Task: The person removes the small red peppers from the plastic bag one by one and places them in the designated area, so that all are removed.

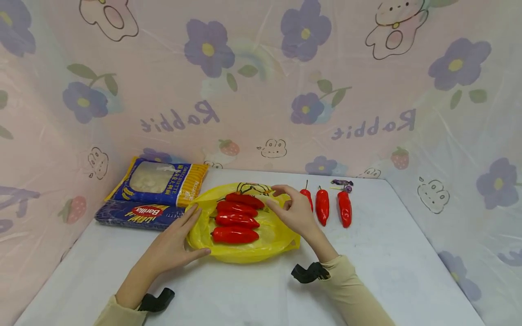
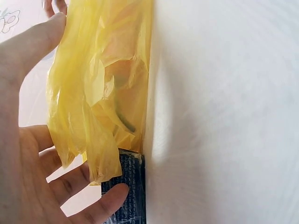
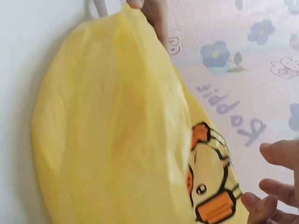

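Yellow crinkly bag (image 1: 253,256) around glossy peppers (image 1: 235,235)

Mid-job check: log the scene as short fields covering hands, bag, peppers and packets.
Yellow bag: on the table, mouth open
Left hand: spread at the bag's left side
Right hand: by the bag's far-right rim; grip unclear
Peppers in bag: four, red
Peppers outside: three, red, right of bag; one partly hidden
Packets, left of bag: orecchiette packet behind Barilla pack
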Demonstrator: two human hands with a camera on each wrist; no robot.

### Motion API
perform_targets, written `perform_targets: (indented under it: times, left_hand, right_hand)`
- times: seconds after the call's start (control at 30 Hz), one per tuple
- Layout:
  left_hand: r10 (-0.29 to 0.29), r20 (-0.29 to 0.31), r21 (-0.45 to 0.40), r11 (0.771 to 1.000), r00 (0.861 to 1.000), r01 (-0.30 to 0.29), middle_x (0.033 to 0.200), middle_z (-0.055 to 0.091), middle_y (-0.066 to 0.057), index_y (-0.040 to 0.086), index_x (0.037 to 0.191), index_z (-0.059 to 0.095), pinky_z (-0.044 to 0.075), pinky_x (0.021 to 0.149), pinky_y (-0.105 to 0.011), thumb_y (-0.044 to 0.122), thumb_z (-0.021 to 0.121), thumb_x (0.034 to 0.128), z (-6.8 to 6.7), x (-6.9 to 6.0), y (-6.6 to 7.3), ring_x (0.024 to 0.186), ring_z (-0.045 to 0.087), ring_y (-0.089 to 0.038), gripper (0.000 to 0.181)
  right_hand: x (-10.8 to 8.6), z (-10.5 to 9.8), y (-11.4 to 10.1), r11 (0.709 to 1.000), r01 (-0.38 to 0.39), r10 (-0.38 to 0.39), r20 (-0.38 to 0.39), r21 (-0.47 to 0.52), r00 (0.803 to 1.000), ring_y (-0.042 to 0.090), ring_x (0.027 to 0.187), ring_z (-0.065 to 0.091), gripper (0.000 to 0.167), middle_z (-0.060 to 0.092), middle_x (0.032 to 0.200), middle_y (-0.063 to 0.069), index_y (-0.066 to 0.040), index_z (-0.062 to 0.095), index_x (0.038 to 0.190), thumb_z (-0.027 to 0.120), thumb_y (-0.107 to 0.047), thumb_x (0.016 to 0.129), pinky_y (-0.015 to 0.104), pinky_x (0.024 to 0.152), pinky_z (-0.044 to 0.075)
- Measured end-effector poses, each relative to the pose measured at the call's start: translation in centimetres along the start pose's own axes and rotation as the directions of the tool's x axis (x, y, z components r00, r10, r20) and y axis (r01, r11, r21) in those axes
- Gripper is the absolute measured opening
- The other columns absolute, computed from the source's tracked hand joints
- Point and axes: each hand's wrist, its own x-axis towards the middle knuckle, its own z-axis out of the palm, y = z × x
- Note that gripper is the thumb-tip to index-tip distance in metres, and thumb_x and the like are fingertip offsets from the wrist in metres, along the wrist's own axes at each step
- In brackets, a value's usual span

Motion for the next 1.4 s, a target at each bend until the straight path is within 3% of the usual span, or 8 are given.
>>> perform_targets:
  times: [0.37, 0.63, 0.87, 1.0, 1.07, 1.13, 1.4]
  left_hand:
    - [0.01, 0.002, -0.006, 1.0, 1.0, -0.01, 0.176, 0.023, -0.014, 0.006, 0.166, 0.035, 0.039, 0.117, -0.07, 0.078, 0.073, 0.0826, -0.1, 0.0, 0.1, 0.154, 0.033, -0.048, 0.116]
    - [0.006, 0.005, -0.003, 1.0, 1.0, -0.006, 0.176, 0.022, -0.013, 0.007, 0.166, 0.034, 0.039, 0.117, -0.07, 0.079, 0.072, 0.083, -0.2, -0.1, 0.1, 0.154, 0.034, -0.048, 0.116]
    - [0.007, 0.001, -0.001, 1.0, 1.0, -0.007, 0.176, 0.022, -0.013, 0.007, 0.166, 0.035, 0.039, 0.117, -0.07, 0.079, 0.071, 0.0829, -0.2, -0.1, 0.2, 0.154, 0.034, -0.048, 0.116]
    - [0.006, 0.003, 0.0, 1.0, 1.0, -0.006, 0.176, 0.022, -0.013, 0.007, 0.166, 0.035, 0.039, 0.117, -0.071, 0.08, 0.071, 0.0828, -0.2, -0.1, 0.2, 0.154, 0.034, -0.048, 0.117]
    - [0.006, 0.004, -0.002, 1.0, 1.0, -0.006, 0.176, 0.022, -0.013, 0.007, 0.166, 0.035, 0.039, 0.117, -0.071, 0.079, 0.072, 0.0828, -0.2, -0.1, 0.2, 0.154, 0.034, -0.048, 0.116]
    - [0.005, 0.006, -0.006, 1.0, 1.0, -0.005, 0.176, 0.023, -0.013, 0.007, 0.166, 0.035, 0.039, 0.117, -0.071, 0.078, 0.072, 0.0828, -0.2, -0.1, 0.3, 0.154, 0.034, -0.048, 0.116]
    - [0.0, 0.006, -0.001, 1.0, 1.0, 0.0, 0.176, 0.023, -0.013, 0.007, 0.166, 0.034, 0.039, 0.116, -0.071, 0.077, 0.074, 0.0823, -0.3, 0.0, 0.3, 0.154, 0.034, -0.049, 0.116]
  right_hand:
    - [-0.7, 3.3, -1.6, 0.993, 0.114, -0.115, 0.139, 0.02, 0.984, 0.01, 0.051, 0.046, 0.041, 0.073, 0.115, 0.012, -0.007, 0.072, 0.128, 0.084, -0.024, 0.093, 0.02, 0.046, 0.042]
    - [-1.6, 5.4, -1.4, 0.976, 0.21, -0.216, 0.302, 0.05, 0.929, 0.002, 0.047, 0.041, 0.042, 0.075, 0.107, 0.013, -0.002, 0.072, 0.125, 0.086, -0.022, 0.091, 0.018, 0.045, 0.041]
    - [-2.1, 6.7, -1.2, 0.974, 0.224, -0.198, 0.408, -0.016, 0.891, 0.004, 0.056, 0.043, 0.042, 0.077, 0.117, 0.001, -0.012, 0.074, 0.128, 0.087, -0.026, 0.091, 0.017, 0.055, 0.045]
    - [-2.4, 7.1, -1.1, 0.973, 0.221, -0.173, 0.435, -0.062, 0.884, 0.006, 0.085, 0.062, 0.042, 0.077, 0.122, -0.004, -0.016, 0.075, 0.129, 0.087, -0.028, 0.091, 0.02, 0.079, 0.056]
    - [-2.5, 7.2, -1.1, 0.971, 0.228, -0.172, 0.441, -0.076, 0.881, 0.01, 0.104, 0.066, 0.043, 0.077, 0.123, -0.005, -0.016, 0.075, 0.13, 0.087, -0.028, 0.09, 0.025, 0.093, 0.058]
    - [-2.6, 7.3, -1.1, 0.968, 0.232, -0.17, 0.44, -0.092, 0.882, 0.012, 0.113, 0.067, 0.043, 0.076, 0.125, -0.005, -0.017, 0.074, 0.13, 0.087, -0.028, 0.09, 0.028, 0.101, 0.057]
    - [-2.8, 7.5, -1.0, 0.969, 0.191, -0.105, 0.439, -0.156, 0.892, 0.013, 0.114, 0.066, 0.042, 0.075, 0.126, -0.006, -0.018, 0.074, 0.129, 0.087, -0.029, 0.091, 0.032, 0.102, 0.057]
